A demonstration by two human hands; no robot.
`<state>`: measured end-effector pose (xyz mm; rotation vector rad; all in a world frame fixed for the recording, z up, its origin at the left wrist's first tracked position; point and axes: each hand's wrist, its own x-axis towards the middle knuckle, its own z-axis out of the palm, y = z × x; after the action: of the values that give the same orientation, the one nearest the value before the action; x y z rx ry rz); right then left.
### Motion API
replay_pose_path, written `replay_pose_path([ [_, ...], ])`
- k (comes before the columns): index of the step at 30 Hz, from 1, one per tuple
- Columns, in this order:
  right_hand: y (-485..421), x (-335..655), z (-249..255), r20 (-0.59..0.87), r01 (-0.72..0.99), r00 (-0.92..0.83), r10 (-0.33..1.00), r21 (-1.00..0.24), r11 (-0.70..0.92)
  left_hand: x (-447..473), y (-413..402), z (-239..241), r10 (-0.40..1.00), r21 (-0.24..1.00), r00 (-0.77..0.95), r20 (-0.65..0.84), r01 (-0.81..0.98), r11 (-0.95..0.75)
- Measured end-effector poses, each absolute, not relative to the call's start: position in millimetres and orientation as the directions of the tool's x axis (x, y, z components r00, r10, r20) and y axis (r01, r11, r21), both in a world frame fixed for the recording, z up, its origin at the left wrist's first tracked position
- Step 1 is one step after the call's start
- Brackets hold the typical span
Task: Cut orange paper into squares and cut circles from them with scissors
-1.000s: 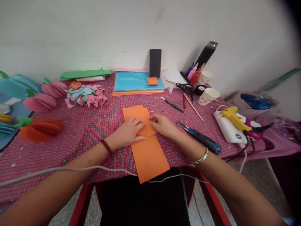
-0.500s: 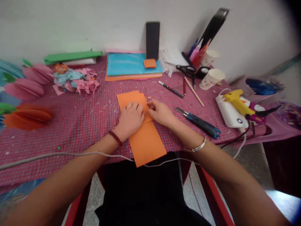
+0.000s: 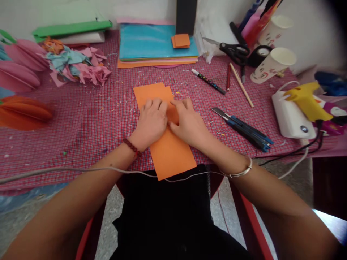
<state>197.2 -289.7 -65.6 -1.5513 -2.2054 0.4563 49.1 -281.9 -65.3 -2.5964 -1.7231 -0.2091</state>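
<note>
A folded sheet of orange paper (image 3: pixel 176 155) lies across the table's front edge, its near end jutting over my lap. My left hand (image 3: pixel 153 121) is on its upper part, fingers bent and close together, holding the paper down; the thumb is mostly hidden. At the paper's right edge, my right hand (image 3: pixel 188 122) has thumb and fingers curved around a raised orange flap (image 3: pixel 172 112) between the two hands. The fingertips are partly hidden there. A utility knife (image 3: pixel 241 128) with its blade out lies to the right of my right hand.
Beyond the paper lie a marker (image 3: pixel 208 81), a wooden stick (image 3: pixel 241 85) and scissors (image 3: pixel 234 50). Paper cups (image 3: pixel 273 65) and a yellow glue gun (image 3: pixel 307 101) are at right. Colored sheets (image 3: pixel 151 39) and paper scraps (image 3: pixel 77 65) lie behind. A cable (image 3: pixel 81 169) crosses my arms.
The view has tipped down and come closer. My right hand's thumb and fingers have spread wider at the paper's edge, and the flap between the hands now shows more.
</note>
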Motion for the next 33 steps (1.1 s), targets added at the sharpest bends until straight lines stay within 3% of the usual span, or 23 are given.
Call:
replay_pose_path([
  [16,-298,197,-76,0.200,0.825,-0.330,0.923,-0.413,0.385,48,-282,-65,0.915,0.018,0.387,0.115,0.920,-0.391],
  [21,-298,209,-81,0.273,0.719,-0.293,0.916,-0.568,0.399,49,-282,-61,0.881,-0.058,0.461,0.104,0.887,-0.457],
  [27,-294,227,-88,0.260,0.503,-0.305,0.916,-0.773,0.387,54,-283,-54,0.837,-0.140,0.545,0.050,0.833,-0.535],
  [33,-299,236,-80,0.194,0.412,-0.332,0.923,-0.851,0.327,55,-284,-53,0.820,-0.202,0.571,0.036,0.808,-0.553],
])
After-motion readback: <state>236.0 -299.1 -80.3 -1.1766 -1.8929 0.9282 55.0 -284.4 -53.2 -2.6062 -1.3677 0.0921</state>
